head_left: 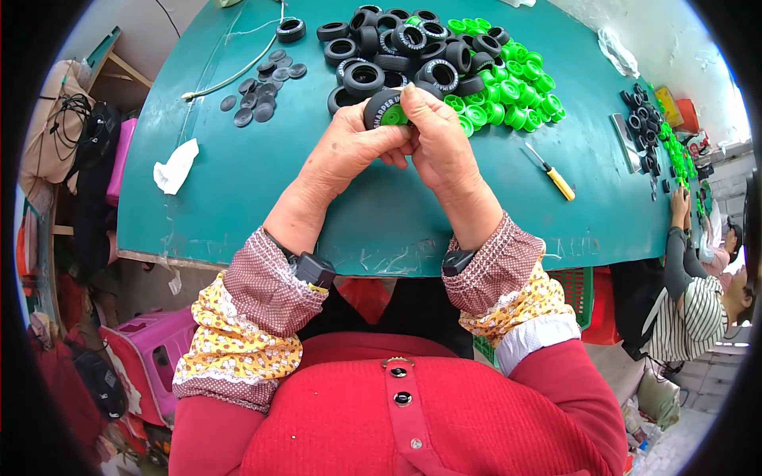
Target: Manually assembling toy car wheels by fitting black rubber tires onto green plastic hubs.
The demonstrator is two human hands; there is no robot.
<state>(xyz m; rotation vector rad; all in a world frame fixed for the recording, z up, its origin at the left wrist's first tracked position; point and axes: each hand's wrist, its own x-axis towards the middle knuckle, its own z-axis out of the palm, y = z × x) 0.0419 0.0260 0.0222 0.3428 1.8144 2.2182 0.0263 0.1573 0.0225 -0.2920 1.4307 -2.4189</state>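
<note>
A black toy tyre (381, 105) with a green wheel hub (394, 117) in its opening is held between both my hands over the table. My left hand (349, 143) wraps the tyre from the left, its fingers mostly hidden. From the right, my right hand (439, 136) presses its thumb and fingertips against the tyre's edge. Just beyond the hands lies a heap of black tyres (409, 38). A pile of bright green wheel hubs (514, 89) adjoins it on the right.
Small dark discs (263, 91) lie scattered left of the tyres, near a pale cord (238, 73). A white scrap (175, 166) rests farther left. A yellow-handled screwdriver (559, 182) lies to the right on the green table (381, 230). Co-workers (690, 317) sit at the far right.
</note>
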